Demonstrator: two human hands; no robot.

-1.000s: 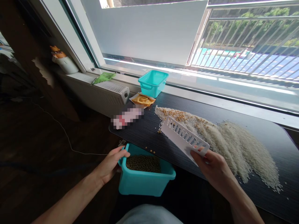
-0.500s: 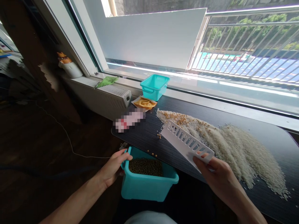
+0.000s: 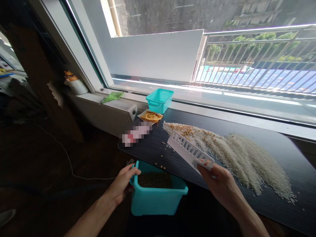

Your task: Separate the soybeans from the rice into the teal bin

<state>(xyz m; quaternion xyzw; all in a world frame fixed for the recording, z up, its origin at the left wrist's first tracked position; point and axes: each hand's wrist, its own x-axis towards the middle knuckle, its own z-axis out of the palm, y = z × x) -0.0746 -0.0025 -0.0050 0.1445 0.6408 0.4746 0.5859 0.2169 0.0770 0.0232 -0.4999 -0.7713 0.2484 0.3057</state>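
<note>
My left hand (image 3: pixel 123 181) grips the left rim of a teal plastic bin (image 3: pixel 158 201), thumb over the edge. The bin sits at the front edge of the dark table (image 3: pixel 150 151), and small round beans (image 3: pixel 155 180) lie in it. In my right hand (image 3: pixel 219 182) is a white slotted plastic strip (image 3: pixel 184 152), pinched at its near end and tilted above the table. Beyond the strip spreads a long heap of white rice (image 3: pixel 237 158), with yellow beans (image 3: pixel 184 129) over its left part. Some loose beans (image 3: pixel 161 156) are scattered between the strip and the bin.
At the back stands a second teal bin (image 3: pixel 160 98) by the window. A yellow food packet (image 3: pixel 151 116) and a blurred pink-white item (image 3: pixel 137 133) occupy the table's left end. Left of the table is a radiator (image 3: pixel 108 113) with a green cloth (image 3: pixel 113 96); a cable (image 3: pixel 71 161) runs below.
The view has shifted, with the scene lower in the picture. Loose beans near the strip's tip now lie more spread out, towards the bin. Both hands keep their holds.
</note>
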